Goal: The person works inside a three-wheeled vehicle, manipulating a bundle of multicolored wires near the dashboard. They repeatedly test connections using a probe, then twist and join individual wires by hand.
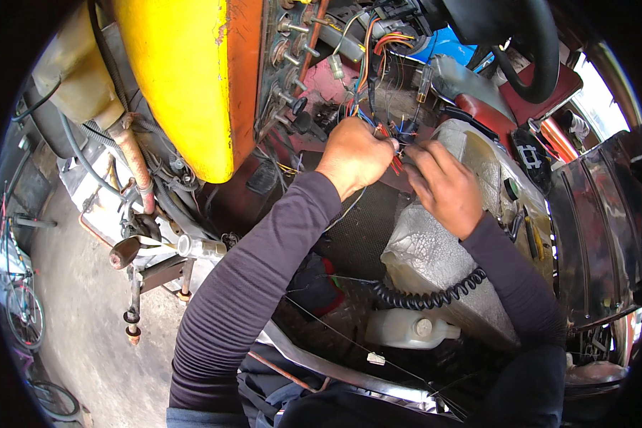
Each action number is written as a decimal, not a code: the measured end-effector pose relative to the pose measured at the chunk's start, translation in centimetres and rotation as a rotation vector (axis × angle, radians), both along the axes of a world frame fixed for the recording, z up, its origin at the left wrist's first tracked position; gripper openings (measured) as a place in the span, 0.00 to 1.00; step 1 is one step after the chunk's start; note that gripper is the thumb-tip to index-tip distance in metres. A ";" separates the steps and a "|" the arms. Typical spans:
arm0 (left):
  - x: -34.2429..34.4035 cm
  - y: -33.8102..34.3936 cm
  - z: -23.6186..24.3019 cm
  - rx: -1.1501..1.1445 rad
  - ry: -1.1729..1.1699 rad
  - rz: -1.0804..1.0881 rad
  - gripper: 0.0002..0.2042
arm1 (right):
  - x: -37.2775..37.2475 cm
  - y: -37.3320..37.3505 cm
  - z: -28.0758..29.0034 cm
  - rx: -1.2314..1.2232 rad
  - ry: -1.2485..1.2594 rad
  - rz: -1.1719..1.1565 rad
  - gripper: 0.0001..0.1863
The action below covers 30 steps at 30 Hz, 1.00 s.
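Note:
My left hand [360,155] is closed, thumb and fingers pinching a bunch of thin red wires [396,166]. Their ends poke out past the thumb. Close on the right, my right hand [446,187] has its fingers bent and drawn together at the same wires; what lies between its fingertips is hidden. Just beyond both hands, more loose coloured wires [368,71] run up from the tangle, with a clear connector [336,66] among them. Another connector [424,84] hangs on dark wires to the right.
A yellow and orange panel [178,78] with metal switches [284,53] stands at the left. A black steering wheel [542,53] is at the upper right. Below my right forearm lie a coiled black cable [428,297] and a whitish plastic jug [410,328], beside a silvery cover [435,239].

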<state>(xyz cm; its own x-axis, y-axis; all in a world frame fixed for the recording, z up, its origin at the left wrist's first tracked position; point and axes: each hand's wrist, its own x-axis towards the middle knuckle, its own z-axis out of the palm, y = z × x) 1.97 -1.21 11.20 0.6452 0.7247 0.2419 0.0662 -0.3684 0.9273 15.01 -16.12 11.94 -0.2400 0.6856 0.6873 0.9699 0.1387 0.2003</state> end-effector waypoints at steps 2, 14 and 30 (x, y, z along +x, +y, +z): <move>0.0 -0.1 0.1 -0.017 -0.025 -0.013 0.12 | 0.7 0.5 -0.1 0.023 -0.079 0.015 0.17; -0.2 -1.8 -0.8 0.031 -0.067 0.053 0.10 | -0.4 1.1 -0.1 -0.363 1.120 0.000 0.06; 0.1 -1.0 -0.9 0.066 -0.055 0.013 0.10 | 0.1 1.4 0.5 -0.477 1.250 -0.021 0.11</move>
